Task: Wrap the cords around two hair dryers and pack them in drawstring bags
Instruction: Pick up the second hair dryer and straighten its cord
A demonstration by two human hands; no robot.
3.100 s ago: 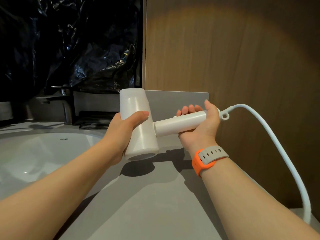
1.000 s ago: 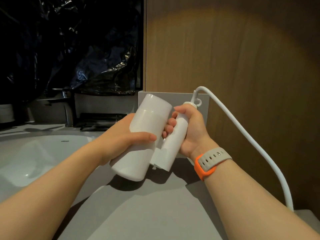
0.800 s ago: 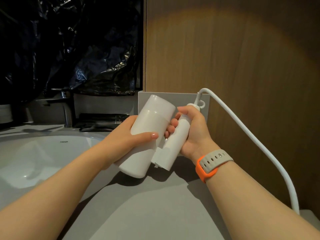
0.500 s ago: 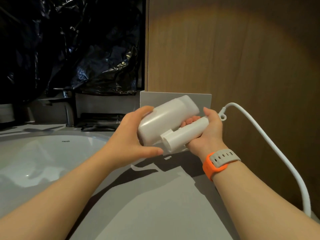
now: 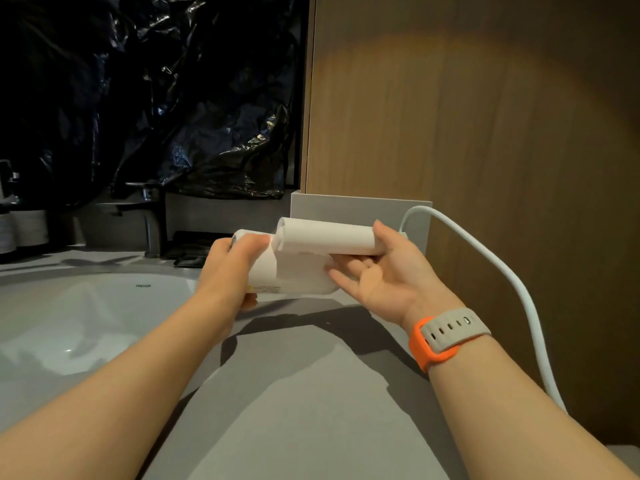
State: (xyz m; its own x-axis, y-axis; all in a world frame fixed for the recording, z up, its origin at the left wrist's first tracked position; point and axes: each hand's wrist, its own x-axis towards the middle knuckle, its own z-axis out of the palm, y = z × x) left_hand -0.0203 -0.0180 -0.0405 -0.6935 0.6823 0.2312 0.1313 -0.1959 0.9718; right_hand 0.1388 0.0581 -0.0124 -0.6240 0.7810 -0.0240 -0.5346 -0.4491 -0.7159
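Above a grey counter (image 5: 311,393) beside the sink (image 5: 86,323), a person holds a white dryer (image 5: 301,261) level, its handle (image 5: 329,237) folded flat along the barrel (image 5: 294,278). The left hand (image 5: 235,268) grips the barrel; the right hand (image 5: 384,275) pinches the handle end between thumb and loosely spread fingers. The cord (image 5: 502,271) trails loose to the right, unwound. Winding looks next: the right hand must let go and gather the cord
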